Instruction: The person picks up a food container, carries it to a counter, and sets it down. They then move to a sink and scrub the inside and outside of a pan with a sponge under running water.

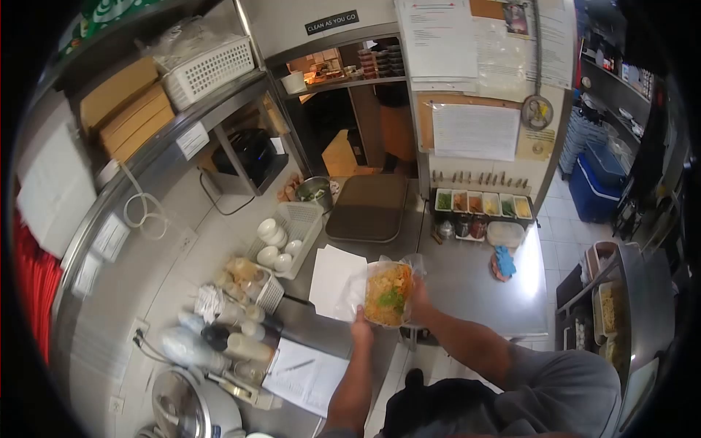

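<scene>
An open takeaway box [387, 293], lined with plastic, holds orange-yellow food with green herbs on top. Its white lid [337, 281] is folded out to the left. My left hand [361, 328] grips the box's lower left edge. Around the right side of the box, my right hand [419, 301] is closed, with clear plastic at its fingers. Just beyond the box lies a brown tray [367, 208] on the steel counter.
White bowls [273, 237] sit in a basket at the left, near sauce bottles [248, 347] and a notebook [305, 376]. Ingredient tubs [482, 204] line the back of the right counter [467, 299], where a blue cloth [504, 261] lies. A large pot [193, 405] stands lower left.
</scene>
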A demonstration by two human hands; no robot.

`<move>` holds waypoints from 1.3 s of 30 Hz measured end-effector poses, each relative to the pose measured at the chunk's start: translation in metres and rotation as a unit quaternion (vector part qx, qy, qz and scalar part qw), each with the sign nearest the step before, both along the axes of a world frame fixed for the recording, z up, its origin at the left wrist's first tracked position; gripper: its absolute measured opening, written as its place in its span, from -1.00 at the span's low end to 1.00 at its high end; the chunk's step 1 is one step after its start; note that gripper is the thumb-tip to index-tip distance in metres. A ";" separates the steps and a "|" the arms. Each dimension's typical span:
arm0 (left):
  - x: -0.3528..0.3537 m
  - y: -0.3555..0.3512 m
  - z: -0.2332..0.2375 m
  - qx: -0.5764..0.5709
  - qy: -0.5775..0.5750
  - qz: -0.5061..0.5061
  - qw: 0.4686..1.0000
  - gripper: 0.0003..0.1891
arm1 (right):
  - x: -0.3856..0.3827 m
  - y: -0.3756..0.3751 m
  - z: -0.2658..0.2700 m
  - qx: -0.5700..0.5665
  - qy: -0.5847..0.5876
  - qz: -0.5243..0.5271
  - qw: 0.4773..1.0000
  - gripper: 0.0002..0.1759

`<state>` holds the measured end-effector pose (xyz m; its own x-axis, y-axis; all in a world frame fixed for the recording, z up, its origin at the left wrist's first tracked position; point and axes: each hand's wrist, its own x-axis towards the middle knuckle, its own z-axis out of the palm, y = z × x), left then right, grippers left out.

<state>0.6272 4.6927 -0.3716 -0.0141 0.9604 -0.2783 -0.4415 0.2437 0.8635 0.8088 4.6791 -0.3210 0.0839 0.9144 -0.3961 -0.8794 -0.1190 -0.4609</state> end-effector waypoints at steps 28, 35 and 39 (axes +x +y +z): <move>-0.026 0.089 -0.045 -0.047 0.212 -0.042 0.975 -0.17 | -0.026 0.140 -0.093 -0.141 -0.540 -0.032 0.829 -0.13; -0.039 -0.138 -0.030 -0.034 0.159 0.083 0.983 -0.31 | 0.023 0.140 -0.123 -0.016 -0.402 0.149 0.903 -0.28; -0.025 -0.277 -0.023 -0.109 0.133 0.070 0.983 -0.39 | 0.014 0.132 -0.114 -0.028 -0.483 0.053 0.874 -0.27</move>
